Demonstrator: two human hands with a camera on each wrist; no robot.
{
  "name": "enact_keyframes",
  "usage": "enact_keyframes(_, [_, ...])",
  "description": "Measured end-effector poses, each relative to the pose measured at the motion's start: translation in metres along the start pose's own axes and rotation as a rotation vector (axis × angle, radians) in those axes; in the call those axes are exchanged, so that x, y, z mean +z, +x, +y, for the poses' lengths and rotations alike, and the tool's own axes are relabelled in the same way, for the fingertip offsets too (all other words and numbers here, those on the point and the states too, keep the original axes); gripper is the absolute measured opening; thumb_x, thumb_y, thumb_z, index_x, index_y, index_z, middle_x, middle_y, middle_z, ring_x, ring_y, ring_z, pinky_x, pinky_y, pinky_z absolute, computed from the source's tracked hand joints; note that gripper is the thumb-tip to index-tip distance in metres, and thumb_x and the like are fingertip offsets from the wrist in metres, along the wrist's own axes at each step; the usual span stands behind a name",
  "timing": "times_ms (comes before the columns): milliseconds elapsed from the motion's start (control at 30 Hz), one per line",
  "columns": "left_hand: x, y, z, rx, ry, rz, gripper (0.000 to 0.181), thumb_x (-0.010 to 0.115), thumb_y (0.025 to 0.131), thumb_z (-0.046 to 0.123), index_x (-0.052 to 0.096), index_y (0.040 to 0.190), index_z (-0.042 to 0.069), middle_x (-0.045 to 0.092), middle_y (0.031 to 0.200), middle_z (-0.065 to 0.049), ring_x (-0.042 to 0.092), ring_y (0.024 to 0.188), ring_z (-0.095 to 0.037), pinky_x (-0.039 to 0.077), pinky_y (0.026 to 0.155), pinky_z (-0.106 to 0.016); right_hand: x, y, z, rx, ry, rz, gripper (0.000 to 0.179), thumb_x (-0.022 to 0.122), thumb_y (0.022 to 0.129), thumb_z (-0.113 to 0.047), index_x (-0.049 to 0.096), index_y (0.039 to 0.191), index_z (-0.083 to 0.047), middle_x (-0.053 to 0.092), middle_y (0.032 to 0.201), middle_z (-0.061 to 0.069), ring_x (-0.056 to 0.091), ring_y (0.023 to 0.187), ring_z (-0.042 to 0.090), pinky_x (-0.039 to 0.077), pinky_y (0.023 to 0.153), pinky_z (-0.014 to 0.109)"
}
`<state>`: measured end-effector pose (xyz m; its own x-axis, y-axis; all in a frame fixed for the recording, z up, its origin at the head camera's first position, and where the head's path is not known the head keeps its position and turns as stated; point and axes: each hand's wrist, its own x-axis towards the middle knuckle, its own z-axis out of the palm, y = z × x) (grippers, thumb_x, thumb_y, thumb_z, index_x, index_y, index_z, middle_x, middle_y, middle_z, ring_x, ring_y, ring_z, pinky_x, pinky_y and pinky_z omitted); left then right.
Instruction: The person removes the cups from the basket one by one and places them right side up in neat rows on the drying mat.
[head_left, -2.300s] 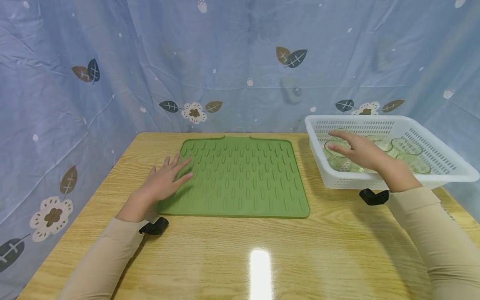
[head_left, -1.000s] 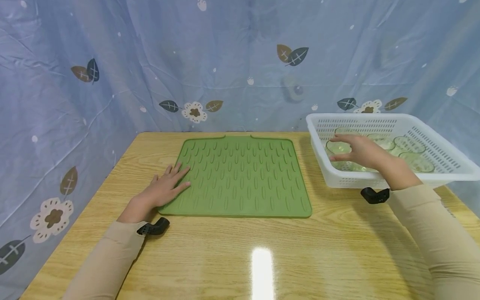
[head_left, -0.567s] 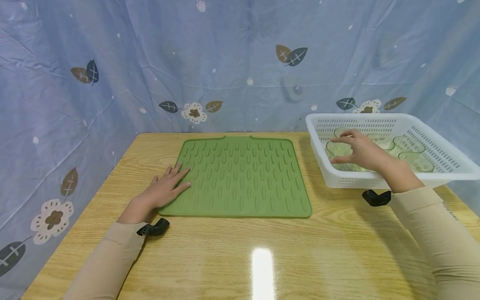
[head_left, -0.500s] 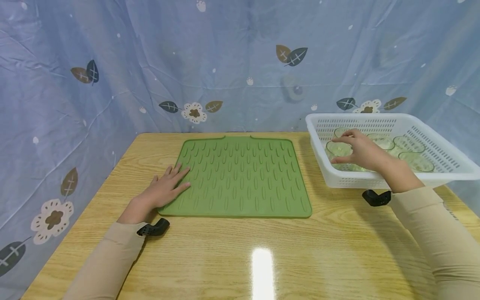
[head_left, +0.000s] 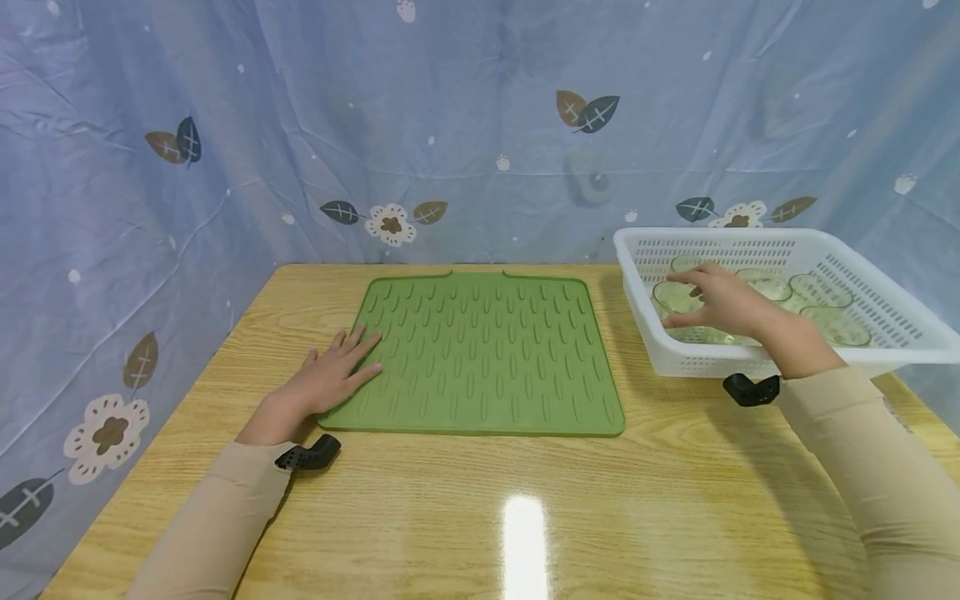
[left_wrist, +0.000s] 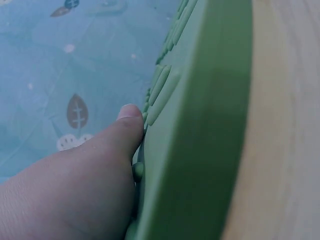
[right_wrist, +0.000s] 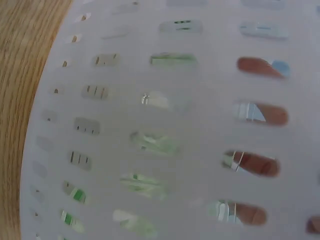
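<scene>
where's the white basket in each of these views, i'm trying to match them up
Head: the white basket is at the right of the picture, about mid-height.
Left wrist: not in the picture.
Right wrist: its slotted wall fills most of the picture, all but a strip at the left edge.
Shared landmark: the wooden tabletop, along the right side in left wrist and the left edge in right wrist.

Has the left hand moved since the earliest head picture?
Yes, downward: judged against the green drying mat, the left hand hovered over its left edge and now rests there.
</scene>
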<state>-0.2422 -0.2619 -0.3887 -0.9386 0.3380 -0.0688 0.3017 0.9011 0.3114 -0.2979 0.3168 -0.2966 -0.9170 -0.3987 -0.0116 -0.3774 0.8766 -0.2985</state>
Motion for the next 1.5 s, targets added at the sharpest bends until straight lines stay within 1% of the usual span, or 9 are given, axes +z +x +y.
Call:
enact_keyframes(167, [0.0,0.0,0.0,0.002,0.001,0.001,0.072,0.038,0.11,0.052,0.018,0.166,0.012,0.004,0.169,-0.022,-0.001,0.153,-0.049,0.0,0.11,-0.08,-0.001,0.005,-0.003,-0.006,-0.007,-0.033,0.085,0.082,0.09,-0.028,0.039,0.148,0.016,0.039,0.138,0.042,0.055,0.114,0.052,0.051,0.087,0.062])
enact_keyframes(300, [0.001,0.0,-0.001,0.004,-0.002,-0.002,0.072,0.037,0.11,0.053,0.018,0.166,0.012,0.004,0.17,-0.022,-0.001,0.153,-0.049,-0.001,0.11,-0.08,-0.001,0.006,-0.004,-0.01,-0.023,-0.03,0.085,0.084,0.088,-0.028,0.041,0.146,0.017,0.042,0.135,0.041,0.056,0.111,0.051,0.051,0.087,0.061])
enact_keyframes(500, [0.003,0.001,-0.003,0.011,-0.013,0.005,0.073,0.037,0.109,0.054,0.019,0.166,0.013,0.004,0.17,-0.021,-0.001,0.153,-0.049,-0.001,0.109,-0.081,-0.002,0.005,-0.003,0.01,-0.009,-0.037,0.089,0.083,0.089,-0.031,0.037,0.148,0.018,0.038,0.139,0.042,0.055,0.114,0.051,0.051,0.088,0.061])
enact_keyframes(667, [0.003,0.001,-0.005,0.004,-0.01,0.003,0.074,0.035,0.109,0.056,0.017,0.166,0.014,0.003,0.17,-0.021,-0.002,0.153,-0.049,-0.001,0.109,-0.081,-0.002,0.008,-0.001,0.008,-0.016,-0.036,0.094,0.084,0.088,-0.032,0.035,0.148,0.02,0.038,0.138,0.044,0.055,0.113,0.051,0.051,0.087,0.061])
enact_keyframes(867, [0.005,0.0,-0.005,0.006,-0.006,0.011,0.073,0.036,0.109,0.055,0.018,0.166,0.014,0.004,0.169,-0.022,-0.001,0.152,-0.049,-0.001,0.109,-0.08,-0.001,0.007,0.001,-0.005,-0.026,-0.048,0.095,0.086,0.085,-0.03,0.035,0.146,0.022,0.043,0.133,0.044,0.058,0.109,0.051,0.053,0.085,0.058])
enact_keyframes(1067, [0.005,0.0,-0.004,0.01,-0.014,0.019,0.072,0.035,0.11,0.055,0.018,0.166,0.014,0.004,0.17,-0.021,-0.001,0.152,-0.049,-0.001,0.109,-0.08,-0.003,0.005,0.001,-0.001,0.001,-0.059,0.102,0.089,0.081,-0.028,0.031,0.145,0.026,0.048,0.13,0.043,0.057,0.112,0.052,0.052,0.088,0.059])
enact_keyframes(1167, [0.005,0.0,-0.003,0.012,-0.021,0.019,0.072,0.035,0.11,0.055,0.019,0.166,0.014,0.004,0.17,-0.021,-0.001,0.152,-0.049,-0.001,0.11,-0.08,-0.005,0.002,0.002,0.002,-0.007,-0.052,0.1,0.09,0.08,-0.028,0.034,0.143,0.026,0.049,0.128,0.042,0.056,0.112,0.052,0.051,0.088,0.06])
enact_keyframes(1300, [0.004,0.001,-0.003,0.01,-0.024,0.018,0.072,0.035,0.11,0.055,0.019,0.166,0.014,0.004,0.17,-0.021,-0.001,0.153,-0.049,-0.002,0.11,-0.08,-0.006,-0.001,0.004,0.001,-0.013,-0.033,0.095,0.09,0.081,-0.03,0.04,0.141,0.025,0.049,0.131,0.042,0.057,0.113,0.052,0.051,0.09,0.06])
enact_keyframes(1500, [0.006,0.001,-0.004,0.01,-0.025,0.013,0.072,0.036,0.109,0.055,0.019,0.166,0.014,0.005,0.17,-0.022,-0.001,0.152,-0.049,-0.001,0.109,-0.081,-0.005,-0.005,0.004,0.005,0.034,0.0,0.094,0.089,0.082,-0.032,0.042,0.142,0.022,0.047,0.137,0.042,0.054,0.116,0.051,0.049,0.093,0.061])
